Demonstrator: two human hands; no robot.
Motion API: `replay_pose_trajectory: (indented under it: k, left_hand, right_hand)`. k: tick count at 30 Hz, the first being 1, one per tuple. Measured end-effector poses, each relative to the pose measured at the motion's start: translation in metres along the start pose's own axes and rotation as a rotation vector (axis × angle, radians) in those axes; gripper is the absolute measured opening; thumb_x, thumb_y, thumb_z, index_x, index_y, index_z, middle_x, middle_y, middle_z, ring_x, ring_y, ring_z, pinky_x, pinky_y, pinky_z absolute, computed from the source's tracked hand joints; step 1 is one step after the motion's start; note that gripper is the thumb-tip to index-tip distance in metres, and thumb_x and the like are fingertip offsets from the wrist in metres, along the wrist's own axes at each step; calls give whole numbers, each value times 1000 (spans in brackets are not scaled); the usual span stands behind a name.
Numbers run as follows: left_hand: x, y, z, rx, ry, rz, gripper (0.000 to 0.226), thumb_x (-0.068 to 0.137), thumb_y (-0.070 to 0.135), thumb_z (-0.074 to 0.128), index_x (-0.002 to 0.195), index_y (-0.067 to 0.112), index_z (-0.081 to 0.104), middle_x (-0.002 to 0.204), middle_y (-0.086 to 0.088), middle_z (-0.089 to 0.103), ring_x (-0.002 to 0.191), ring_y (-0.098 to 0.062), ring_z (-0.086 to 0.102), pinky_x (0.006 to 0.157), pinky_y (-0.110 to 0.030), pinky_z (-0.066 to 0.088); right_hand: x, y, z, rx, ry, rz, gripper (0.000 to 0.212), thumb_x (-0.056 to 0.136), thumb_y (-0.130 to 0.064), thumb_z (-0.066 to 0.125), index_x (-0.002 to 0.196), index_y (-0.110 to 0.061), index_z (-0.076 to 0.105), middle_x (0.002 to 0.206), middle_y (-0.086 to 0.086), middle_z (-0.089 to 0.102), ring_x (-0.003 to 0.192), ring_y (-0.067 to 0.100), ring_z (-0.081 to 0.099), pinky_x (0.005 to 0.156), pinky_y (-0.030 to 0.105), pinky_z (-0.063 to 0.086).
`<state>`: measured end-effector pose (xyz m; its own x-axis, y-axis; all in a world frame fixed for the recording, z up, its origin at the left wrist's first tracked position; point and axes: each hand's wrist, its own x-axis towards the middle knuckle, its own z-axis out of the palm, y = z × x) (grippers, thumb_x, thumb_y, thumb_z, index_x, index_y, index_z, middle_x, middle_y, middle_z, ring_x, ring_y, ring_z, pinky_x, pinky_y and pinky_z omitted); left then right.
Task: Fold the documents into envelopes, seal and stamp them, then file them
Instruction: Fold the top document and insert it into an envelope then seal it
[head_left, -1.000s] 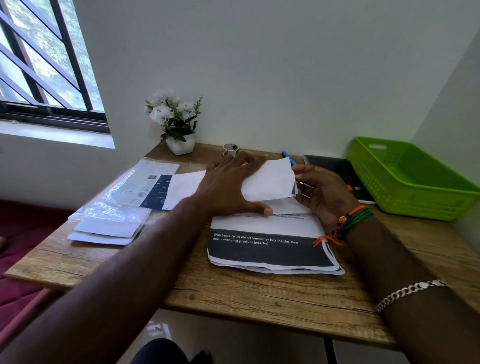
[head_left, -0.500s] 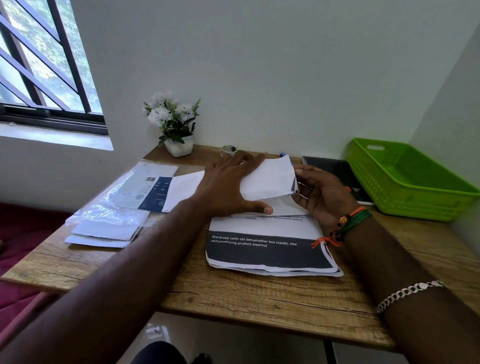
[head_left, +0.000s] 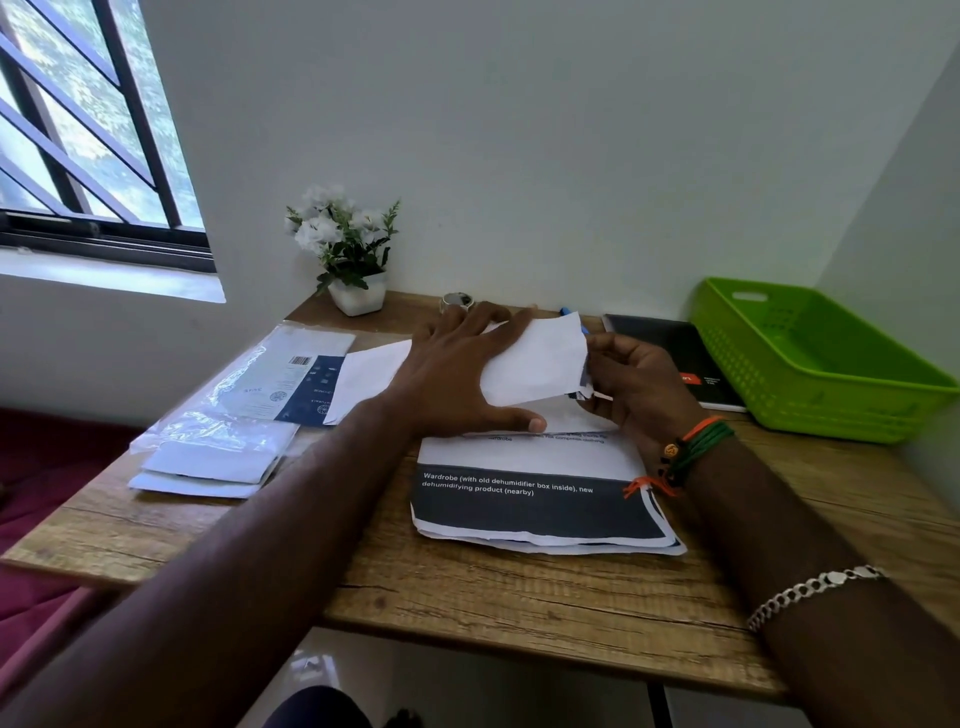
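Note:
A white envelope (head_left: 540, 364) is held over the middle of the wooden desk (head_left: 519, 597). My left hand (head_left: 457, 374) lies spread across its left part, thumb under its lower edge. At the envelope's right end my right hand (head_left: 634, 384) pinches a folded document's edge (head_left: 584, 392), which pokes out a little. Below them lies a stack of printed documents (head_left: 535, 499) with a dark band. A second white envelope (head_left: 369, 376) lies flat to the left, partly under my left wrist.
A clear plastic pack of envelopes (head_left: 234, 415) lies at the left. A potted white flower (head_left: 348, 254), a tape roll (head_left: 457, 301) and a blue pen (head_left: 569, 314) stand at the back. A black notebook (head_left: 675, 358) and a green basket (head_left: 810, 358) are on the right.
The envelope's right end has tipped a little lower and my right hand has shifted slightly along its edge. My left hand stays spread on it.

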<state>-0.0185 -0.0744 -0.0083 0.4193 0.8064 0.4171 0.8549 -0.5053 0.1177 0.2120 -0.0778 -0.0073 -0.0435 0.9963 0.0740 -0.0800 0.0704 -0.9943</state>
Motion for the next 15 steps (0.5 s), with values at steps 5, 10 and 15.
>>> replay_pose_trajectory:
  k: [5,10,15]
  left_hand:
    - [-1,1,0,19,12,25,114,69,90,55,161,40,11,153,10,28,137,-24,28,113,-52,28]
    - [0,2,2,27,11,39,113,70,85,59,161,39,10,153,11,29,138,-22,26,111,-50,28]
    - [1,2,5,41,31,55,113,70,83,61,161,38,13,152,10,32,139,-20,28,112,-47,24]
  right_hand:
    - [5,7,-1,-292,0,-158,29,80,4,78,104,-8,68,108,18,72,97,38,71,79,51,61]
    - [4,7,-2,-331,23,-234,35,73,6,82,104,1,67,108,24,68,94,43,69,68,43,62]
    - [3,5,0,-205,70,-219,38,76,12,76,110,-2,68,101,24,73,86,34,72,67,40,60]
